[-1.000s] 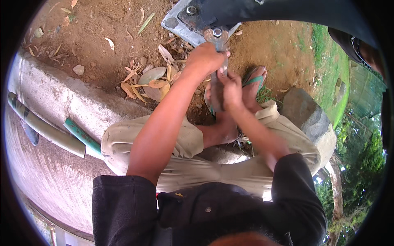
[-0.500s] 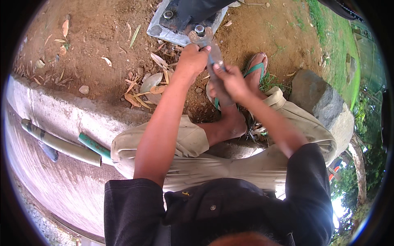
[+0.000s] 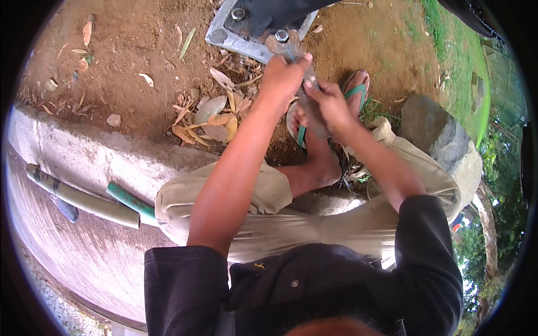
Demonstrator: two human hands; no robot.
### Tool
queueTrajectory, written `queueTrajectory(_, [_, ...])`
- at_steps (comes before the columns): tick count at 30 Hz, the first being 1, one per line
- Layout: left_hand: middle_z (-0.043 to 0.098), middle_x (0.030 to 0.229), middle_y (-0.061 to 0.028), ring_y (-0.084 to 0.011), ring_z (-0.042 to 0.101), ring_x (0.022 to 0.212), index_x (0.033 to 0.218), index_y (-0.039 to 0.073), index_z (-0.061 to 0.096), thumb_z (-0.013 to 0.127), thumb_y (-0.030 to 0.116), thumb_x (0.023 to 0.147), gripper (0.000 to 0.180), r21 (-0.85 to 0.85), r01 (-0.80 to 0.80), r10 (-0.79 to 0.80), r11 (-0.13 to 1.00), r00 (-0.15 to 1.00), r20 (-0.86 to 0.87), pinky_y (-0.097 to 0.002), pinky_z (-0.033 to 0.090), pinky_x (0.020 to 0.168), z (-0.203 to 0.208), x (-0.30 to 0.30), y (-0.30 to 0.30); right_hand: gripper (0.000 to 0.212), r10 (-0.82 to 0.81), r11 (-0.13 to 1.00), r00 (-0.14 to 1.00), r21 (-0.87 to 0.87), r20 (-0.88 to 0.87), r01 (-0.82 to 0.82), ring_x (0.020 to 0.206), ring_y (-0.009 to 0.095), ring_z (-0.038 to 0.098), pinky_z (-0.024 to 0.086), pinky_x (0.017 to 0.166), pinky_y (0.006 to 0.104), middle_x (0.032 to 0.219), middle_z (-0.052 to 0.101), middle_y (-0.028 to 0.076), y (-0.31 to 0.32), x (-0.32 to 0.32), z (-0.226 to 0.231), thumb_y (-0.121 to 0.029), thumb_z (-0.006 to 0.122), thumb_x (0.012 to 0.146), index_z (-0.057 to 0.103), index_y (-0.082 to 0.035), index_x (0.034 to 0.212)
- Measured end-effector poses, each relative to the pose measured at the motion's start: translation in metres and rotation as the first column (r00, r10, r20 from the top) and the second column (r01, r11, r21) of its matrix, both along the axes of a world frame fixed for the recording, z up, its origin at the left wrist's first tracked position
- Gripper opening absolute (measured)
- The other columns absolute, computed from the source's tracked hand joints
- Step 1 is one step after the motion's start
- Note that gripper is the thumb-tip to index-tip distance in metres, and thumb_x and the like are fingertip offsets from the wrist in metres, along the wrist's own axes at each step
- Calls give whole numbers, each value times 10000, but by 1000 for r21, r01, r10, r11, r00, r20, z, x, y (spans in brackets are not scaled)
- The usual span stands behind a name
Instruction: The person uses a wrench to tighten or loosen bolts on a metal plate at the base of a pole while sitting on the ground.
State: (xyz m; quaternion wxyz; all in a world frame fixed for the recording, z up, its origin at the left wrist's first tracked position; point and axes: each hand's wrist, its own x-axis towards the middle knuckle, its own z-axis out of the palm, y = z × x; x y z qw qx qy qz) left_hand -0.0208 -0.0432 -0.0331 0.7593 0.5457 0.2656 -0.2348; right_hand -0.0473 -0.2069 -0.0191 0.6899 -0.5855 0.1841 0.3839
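Observation:
A large, rusty open-end wrench [image 3: 314, 115] slants from a base plate [image 3: 245, 46] back toward my legs. Its forked jaw sits at a hex nut [image 3: 281, 36] on the plate's near edge; how tightly it fits is hard to see. My left hand [image 3: 284, 78] is closed around the wrench just below the jaw, thumb pointing forward. Farther down the handle, my right hand [image 3: 332, 105] grips it with the thumb on top. A second nut [image 3: 238, 14] stands on the plate to the left, beside a dark post [image 3: 280, 12].
Dry leaves [image 3: 216, 117] litter the brown soil [image 3: 140, 50]. My sandaled feet [image 3: 356, 92] flank the handle's end, with a large rock [image 3: 434, 126] to the right. A concrete curb [image 3: 84, 134] runs left; a pale tube [image 3: 84, 196] and green pipe [image 3: 129, 199] lie beyond it.
The plate, wrench and both hands appear slightly farther right in the picture. The jaw remains at the same nut, and both hands keep their hold.

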Motion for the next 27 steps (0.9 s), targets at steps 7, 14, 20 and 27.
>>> queueTrajectory(7, [698, 1199, -301, -441, 673, 1164, 1187, -99, 676, 735, 530, 886, 701, 636, 384, -439, 669, 895, -77, -481, 522, 1006, -3, 19, 48, 246, -592, 788, 760, -7, 268, 616, 831, 114, 533, 451, 764, 274, 934, 656, 14, 154, -58, -38, -249, 572, 1084, 615, -13, 1141])
queueTrajectory(14, [712, 1147, -280, -402, 731, 1023, 1204, -117, 643, 649, 329, 992, 494, 402, 365, -383, 840, 923, -36, -458, 568, 919, -23, 10, 35, 244, -167, 974, 986, -161, -22, 161, 508, 274, 643, 550, 471, 428, 729, 674, 144, 56, -36, 11, -309, 544, 1088, 563, -66, 1068])
queueTrajectory(20, [729, 1095, -197, -288, 733, 925, 1208, -106, 613, 537, 155, 1067, 306, -94, 141, -141, 986, 990, 6, -416, 581, 829, 16, 6, 5, 298, 379, 865, 917, -307, -121, -398, 561, 204, 650, 555, 484, 350, 761, 669, 103, -35, 76, 42, -327, 571, 1077, 576, -39, 1149])
queueTrajectory(27, [702, 1175, -168, -248, 680, 1055, 1220, -52, 621, 550, 269, 1074, 359, 71, 193, -193, 979, 981, -13, -379, 538, 919, 2, 10, 10, 283, 183, 974, 983, -129, -20, -184, 535, 222, 646, 522, 460, 362, 716, 652, 118, -18, 35, 18, -289, 595, 1068, 593, -11, 1123])
